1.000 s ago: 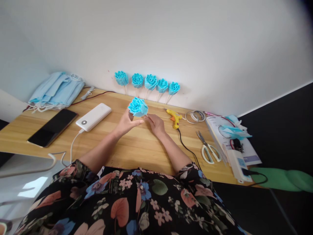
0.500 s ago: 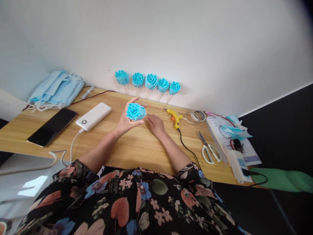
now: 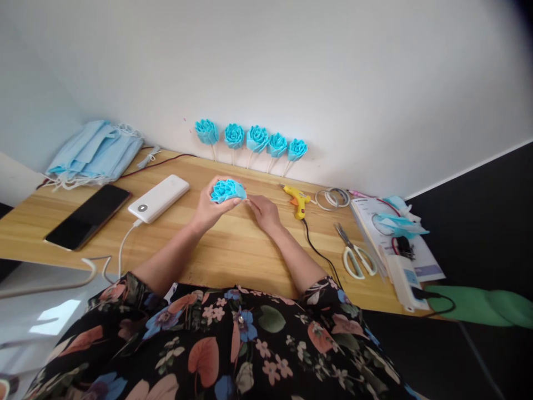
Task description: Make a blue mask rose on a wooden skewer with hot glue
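Note:
A blue handmade flower (image 3: 227, 191) is held over the middle of the table, its petals facing left and up. My left hand (image 3: 208, 206) is wrapped around the flower head, with the thumb along its near side. At the flower's base, my right hand (image 3: 265, 213) pinches the stem, which is mostly hidden by the fingers. Several similar blue flowers (image 3: 257, 139) on thin sticks lean in a row against the wall behind my hands. To the right of my right hand lies a yellow hot glue gun (image 3: 297, 200).
Scissors (image 3: 355, 253), tape rolls (image 3: 333, 198), papers (image 3: 375, 228) and a white power strip (image 3: 403, 278) lie on the right. On the left are a white power bank (image 3: 159, 198) with a cable, a black phone (image 3: 88, 216) and a pile of blue face masks (image 3: 94, 151).
My left hand has closed more tightly around the flower head, its thumb now pressing the near side. The flower has turned and tipped slightly left. My right hand stays at the stem.

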A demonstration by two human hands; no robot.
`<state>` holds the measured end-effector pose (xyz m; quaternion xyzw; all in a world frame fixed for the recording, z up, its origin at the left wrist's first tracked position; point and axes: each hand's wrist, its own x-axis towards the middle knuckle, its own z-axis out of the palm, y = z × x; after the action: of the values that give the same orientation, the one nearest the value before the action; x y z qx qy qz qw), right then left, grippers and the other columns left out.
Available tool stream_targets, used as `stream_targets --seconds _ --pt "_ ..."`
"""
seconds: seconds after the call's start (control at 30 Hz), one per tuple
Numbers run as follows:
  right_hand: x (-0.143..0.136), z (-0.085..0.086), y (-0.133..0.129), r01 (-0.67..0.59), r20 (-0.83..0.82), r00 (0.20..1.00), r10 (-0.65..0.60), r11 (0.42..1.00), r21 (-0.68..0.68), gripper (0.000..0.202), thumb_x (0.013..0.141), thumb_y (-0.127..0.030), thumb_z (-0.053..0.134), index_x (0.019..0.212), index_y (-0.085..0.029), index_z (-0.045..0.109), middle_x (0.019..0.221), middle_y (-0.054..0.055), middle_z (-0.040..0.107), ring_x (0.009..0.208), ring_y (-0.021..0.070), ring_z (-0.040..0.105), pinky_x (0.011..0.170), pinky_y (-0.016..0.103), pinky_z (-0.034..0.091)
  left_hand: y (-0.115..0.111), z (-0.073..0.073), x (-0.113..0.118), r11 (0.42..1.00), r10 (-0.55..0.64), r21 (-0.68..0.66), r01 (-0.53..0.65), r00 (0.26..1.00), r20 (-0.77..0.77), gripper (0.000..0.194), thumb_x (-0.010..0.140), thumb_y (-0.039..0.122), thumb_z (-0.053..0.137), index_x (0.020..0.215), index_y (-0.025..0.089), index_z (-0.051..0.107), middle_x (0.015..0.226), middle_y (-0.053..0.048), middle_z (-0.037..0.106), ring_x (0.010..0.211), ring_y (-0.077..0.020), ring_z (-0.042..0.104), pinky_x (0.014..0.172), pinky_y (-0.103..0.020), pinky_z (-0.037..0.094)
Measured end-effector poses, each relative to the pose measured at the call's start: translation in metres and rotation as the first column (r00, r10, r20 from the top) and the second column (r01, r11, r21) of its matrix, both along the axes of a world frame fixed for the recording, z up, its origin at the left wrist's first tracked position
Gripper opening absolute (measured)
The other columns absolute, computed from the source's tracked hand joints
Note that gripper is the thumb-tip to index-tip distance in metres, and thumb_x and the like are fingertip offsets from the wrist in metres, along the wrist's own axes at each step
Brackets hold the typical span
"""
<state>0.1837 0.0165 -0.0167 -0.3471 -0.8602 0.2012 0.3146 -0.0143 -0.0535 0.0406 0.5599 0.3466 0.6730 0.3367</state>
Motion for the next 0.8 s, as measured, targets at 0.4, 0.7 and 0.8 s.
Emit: stream_targets --seconds 0.4,0.7,0.8 --pt "0.001 -0.006 0.003 0.028 -0.020 0.999 -0.028 1.000 -0.007 0.042 0.110 -0.045 0.041 0.123 -0.029 0.078 0.122 0.006 0.081 0.114 0.0251 0.074 0.098 0.041 0.058 0.003 -0.008 -0.001 1.000 -0.016 0.002 0.016 0.999 -0.041 0.073 0.069 0.062 0.094 0.123 0.023 0.064 0.116 -0.010 0.075 0.102 -0.0260 0.075 0.090 -0.038 0.060" --pt "0.001 -0.003 0.002 0.016 0.015 1.000 -0.017 0.999 0.036 0.047 0.112 -0.045 0.034 0.123 -0.025 0.075 0.115 0.009 0.081 0.109 0.0248 0.074 0.093 0.037 0.057 0.008 -0.007 0.004 0.981 -0.160 0.090 0.174 0.977 -0.143 0.114 0.067 0.070 0.091 0.160 0.028 0.042 0.155 -0.021 0.056 0.138 -0.0401 0.062 0.114 -0.055 0.053" --pt "0.000 -0.005 0.002 0.003 0.023 1.000 -0.004 0.999 0.038 0.045 0.112 -0.042 0.035 0.124 -0.024 0.075 0.116 0.010 0.081 0.109 0.0246 0.074 0.093 0.036 0.057 0.003 -0.005 0.000 0.990 -0.124 0.043 0.132 0.982 -0.145 0.101 0.071 0.068 0.090 0.152 0.022 0.052 0.146 -0.021 0.064 0.134 -0.0378 0.065 0.112 -0.051 0.054"
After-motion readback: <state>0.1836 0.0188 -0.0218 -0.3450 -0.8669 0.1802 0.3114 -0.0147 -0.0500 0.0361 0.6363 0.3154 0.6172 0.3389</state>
